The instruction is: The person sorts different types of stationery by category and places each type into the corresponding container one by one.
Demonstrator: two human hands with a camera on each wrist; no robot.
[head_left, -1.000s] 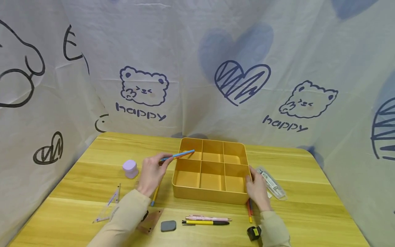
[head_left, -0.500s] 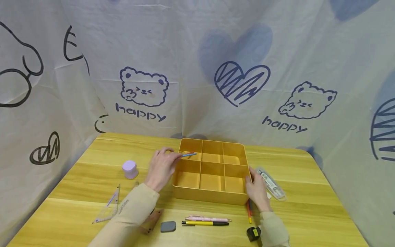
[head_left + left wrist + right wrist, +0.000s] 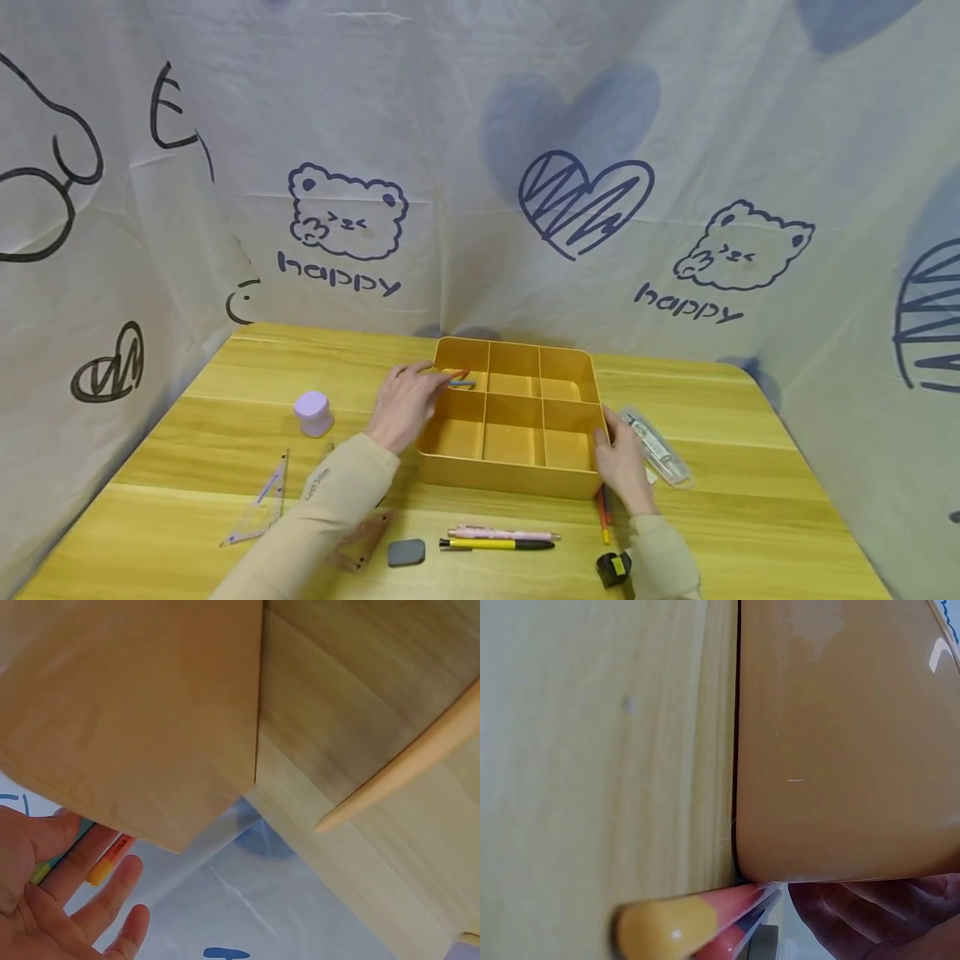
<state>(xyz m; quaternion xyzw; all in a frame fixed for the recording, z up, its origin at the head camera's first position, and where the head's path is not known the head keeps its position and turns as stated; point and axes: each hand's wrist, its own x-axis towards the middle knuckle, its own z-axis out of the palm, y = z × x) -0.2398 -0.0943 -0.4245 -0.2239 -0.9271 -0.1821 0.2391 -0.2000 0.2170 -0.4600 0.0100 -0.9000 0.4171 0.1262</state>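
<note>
A yellow-orange organizer box (image 3: 510, 477) with several compartments sits on the table. My left hand (image 3: 408, 404) is at its back left corner, pinching a blue pencil (image 3: 465, 384) and an orange-red pencil (image 3: 459, 373). Their front ends reach into the back left compartment. In the left wrist view the thumb and index finger hold the blue-green pencil, and the yellow end of the orange pencil (image 3: 111, 859) pokes out between the fingers. My right hand (image 3: 624, 462) grips the box's right wall, thumb over the rim and fingers outside.
Left lie a lilac round object (image 3: 313, 414), a clear set square (image 3: 258, 504) and a brownish one (image 3: 362, 542). In front are a grey eraser (image 3: 406, 552), pink pen (image 3: 504, 533) and yellow-black pen (image 3: 497, 545). Right are red pencils (image 3: 604, 517), a black object (image 3: 613, 569) and a clear case (image 3: 660, 454).
My left hand has moved right to the box's corner, and the pencils have come down into the back left compartment. The right hand keeps its hold on the wall.
</note>
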